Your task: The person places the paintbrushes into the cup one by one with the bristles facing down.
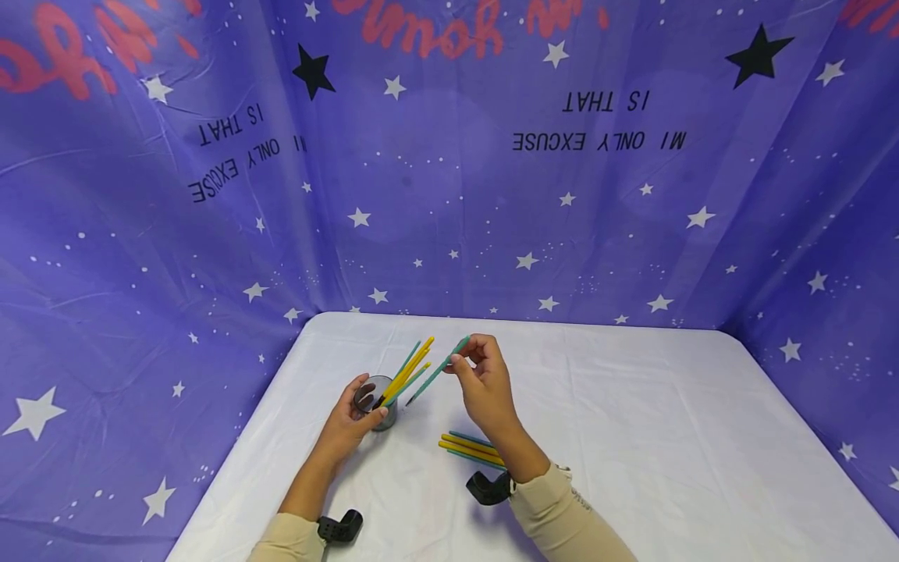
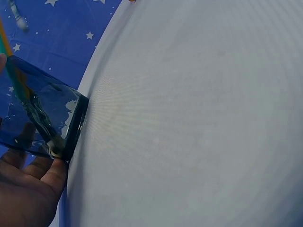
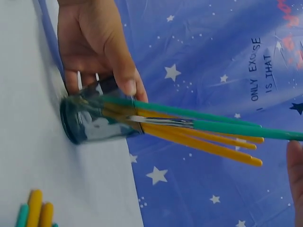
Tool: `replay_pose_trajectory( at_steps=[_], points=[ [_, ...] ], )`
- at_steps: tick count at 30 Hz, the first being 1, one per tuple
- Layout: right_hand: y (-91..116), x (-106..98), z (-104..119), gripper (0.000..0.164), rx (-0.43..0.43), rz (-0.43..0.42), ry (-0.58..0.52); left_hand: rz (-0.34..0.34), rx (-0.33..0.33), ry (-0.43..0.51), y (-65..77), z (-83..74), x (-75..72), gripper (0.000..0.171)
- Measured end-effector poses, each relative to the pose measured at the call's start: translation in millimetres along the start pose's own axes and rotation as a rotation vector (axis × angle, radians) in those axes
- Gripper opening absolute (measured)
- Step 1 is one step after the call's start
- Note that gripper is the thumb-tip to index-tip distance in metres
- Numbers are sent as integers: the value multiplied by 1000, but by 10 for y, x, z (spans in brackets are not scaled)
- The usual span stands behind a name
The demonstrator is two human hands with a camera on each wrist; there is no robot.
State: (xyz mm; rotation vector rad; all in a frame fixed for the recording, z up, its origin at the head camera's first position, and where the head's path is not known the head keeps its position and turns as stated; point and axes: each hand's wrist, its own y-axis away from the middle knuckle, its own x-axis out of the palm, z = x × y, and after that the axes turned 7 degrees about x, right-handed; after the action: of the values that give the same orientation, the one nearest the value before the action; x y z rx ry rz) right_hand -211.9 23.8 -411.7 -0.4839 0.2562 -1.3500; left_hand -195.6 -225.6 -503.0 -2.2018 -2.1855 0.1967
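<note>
R hand (image 1: 488,390), nearly closed, pinched a green brush (image 1: 435,375) high on its handle, thumb vs. fingers, tip angled down near the cup (image 3: 75,125), prob. to keep bristles free. L hand (image 1: 342,434), half-open, curled round that cup, prob. steadying it b/c yellow + green brushes (image 3: 203,147) leaned out over its rim. More yellow/green handles (image 1: 469,445) lay on the desk (image 1: 632,421).

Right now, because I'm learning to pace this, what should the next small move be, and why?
I'd probably have the right hand ease the green brush over the mouth of the glass: it slants tip-down just outside the glass, which the left hand grips and where other brushes already lean.
</note>
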Motion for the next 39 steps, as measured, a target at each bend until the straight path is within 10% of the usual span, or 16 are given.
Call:
replay_pose_trajectory(
  at_steps=[11, 39],
  points=[
    [92, 188, -123, 22, -53, -61, -131, 5, 8, 7, 2, -12, 4, 78],
    [220, 482, -191, 13, 176, 40, 62, -2, 28, -8, 6, -3, -1, 81]
  ],
)
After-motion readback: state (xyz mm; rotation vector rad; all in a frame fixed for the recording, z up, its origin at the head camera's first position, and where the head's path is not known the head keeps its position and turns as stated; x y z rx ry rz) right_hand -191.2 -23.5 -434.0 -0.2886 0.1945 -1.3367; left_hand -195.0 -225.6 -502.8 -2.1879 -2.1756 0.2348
